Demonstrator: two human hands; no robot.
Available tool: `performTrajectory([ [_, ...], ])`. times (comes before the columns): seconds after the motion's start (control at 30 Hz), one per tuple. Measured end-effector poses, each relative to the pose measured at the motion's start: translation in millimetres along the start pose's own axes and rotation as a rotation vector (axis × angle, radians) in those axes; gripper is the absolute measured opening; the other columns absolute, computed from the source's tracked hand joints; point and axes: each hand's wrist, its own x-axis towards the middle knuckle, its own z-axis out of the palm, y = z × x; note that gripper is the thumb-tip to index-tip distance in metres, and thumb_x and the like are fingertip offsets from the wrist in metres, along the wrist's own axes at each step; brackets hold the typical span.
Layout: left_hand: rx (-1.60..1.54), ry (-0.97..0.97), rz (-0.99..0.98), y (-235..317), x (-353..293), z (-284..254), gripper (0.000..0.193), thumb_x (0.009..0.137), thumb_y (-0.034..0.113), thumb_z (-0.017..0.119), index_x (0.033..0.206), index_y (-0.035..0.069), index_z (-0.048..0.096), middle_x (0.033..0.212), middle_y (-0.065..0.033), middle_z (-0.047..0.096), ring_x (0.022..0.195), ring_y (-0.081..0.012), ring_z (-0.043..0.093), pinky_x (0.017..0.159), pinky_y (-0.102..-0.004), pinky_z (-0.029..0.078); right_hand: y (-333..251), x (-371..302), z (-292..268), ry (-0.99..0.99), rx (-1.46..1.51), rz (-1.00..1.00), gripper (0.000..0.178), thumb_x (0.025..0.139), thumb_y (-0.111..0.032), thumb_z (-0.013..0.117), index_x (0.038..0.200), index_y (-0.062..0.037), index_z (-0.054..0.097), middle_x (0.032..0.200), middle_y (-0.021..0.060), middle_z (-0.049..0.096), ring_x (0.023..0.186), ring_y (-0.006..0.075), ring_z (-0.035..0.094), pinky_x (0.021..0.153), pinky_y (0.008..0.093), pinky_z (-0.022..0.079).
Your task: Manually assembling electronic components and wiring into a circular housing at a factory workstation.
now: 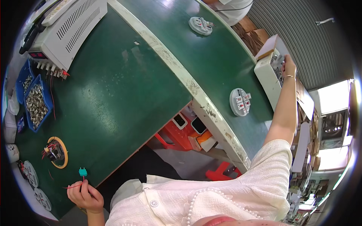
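My left hand [86, 197] is closed at the table's near left edge, its fingertips pinching a thin red wire [77, 185]. Right beyond those fingers is a small teal two-pronged plug [83, 172], which seems joined to the wire. Far to the right, my right arm stretches over to a white open box [268, 71]. There my right hand [289, 67] has its fingers closed on a greyish, partly see-through piece [279, 61], too blurred to name. A round yellow-rimmed part [66, 154] with wires and dark components lies beyond my left hand.
Blue bins [49, 105] of small metal parts and a white power supply unit [81, 34] stand at left. Round white parts with terminals [238, 101] sit on the green belt [211, 67], behind a worn pale rail [181, 71]. Another person [233, 9] is across the belt.
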Motion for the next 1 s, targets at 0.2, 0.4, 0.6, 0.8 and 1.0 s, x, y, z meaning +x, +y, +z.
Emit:
performTrajectory([
  [0.2,-0.169,0.234,0.002,23.1,9.1,27.6,0.022,0.080,-0.002,0.060,0.102,0.001,0.062,0.103,-0.0145,0.060,0.095,-0.0330,0.057,0.092,-0.0497,0.044,-197.2,-167.1,-51.9,-0.238,1.353,0.061,0.020,0.095,-0.022,0.059,0.079,-0.0115,0.054,0.068,-0.0039,0.049,0.046,0.0060,0.029,0.037,0.0212,0.022],
  [0.4,-0.771,0.244,0.080,42.8,28.2,-2.3,0.040,0.073,0.005,0.072,0.111,0.003,0.061,0.114,-0.0165,0.060,0.102,-0.0346,0.058,0.093,-0.0464,0.046,-316.1,-362.1,-14.3,-1.242,1.558,0.075,0.020,0.096,-0.017,0.047,0.087,-0.0015,0.055,0.068,0.0026,0.056,0.039,0.0038,0.027,0.031,0.0192,0.018],
  [0.6,-1.905,-0.214,-0.239,30.4,81.4,-33.8,0.067,0.083,0.014,0.076,0.139,-0.004,0.043,0.120,-0.0164,0.061,0.110,-0.0240,0.059,0.094,-0.0362,0.047,-388.1,-464.9,11.7,-2.054,1.265,0.222,0.019,0.091,-0.013,0.048,0.088,0.0020,0.059,0.061,0.0038,0.054,0.038,0.0055,0.031,0.035,0.0223,0.022],
  [0.8,-2.012,-0.724,-0.459,-25.2,61.9,-34.2,0.060,0.090,0.013,0.071,0.139,-0.004,0.041,0.111,-0.0104,0.066,0.098,-0.0135,0.064,0.084,-0.0284,0.053,-446.5,-496.6,36.7,-1.858,0.977,-0.070,0.029,0.090,-0.019,0.052,0.101,0.0067,0.062,0.070,0.0088,0.063,0.041,0.0050,0.035,0.038,0.0220,0.027],
  [1.0,-2.344,-0.014,-1.038,-27.6,41.6,-11.9,0.051,0.095,0.011,0.064,0.138,-0.001,0.038,0.107,-0.0090,0.067,0.097,-0.0122,0.065,0.082,-0.0268,0.055,-440.4,-530.9,56.8,-1.412,1.378,-0.004,0.037,0.091,-0.023,0.056,0.113,0.0076,0.058,0.080,0.0116,0.068,0.042,0.0049,0.036,0.039,0.0202,0.029],
])
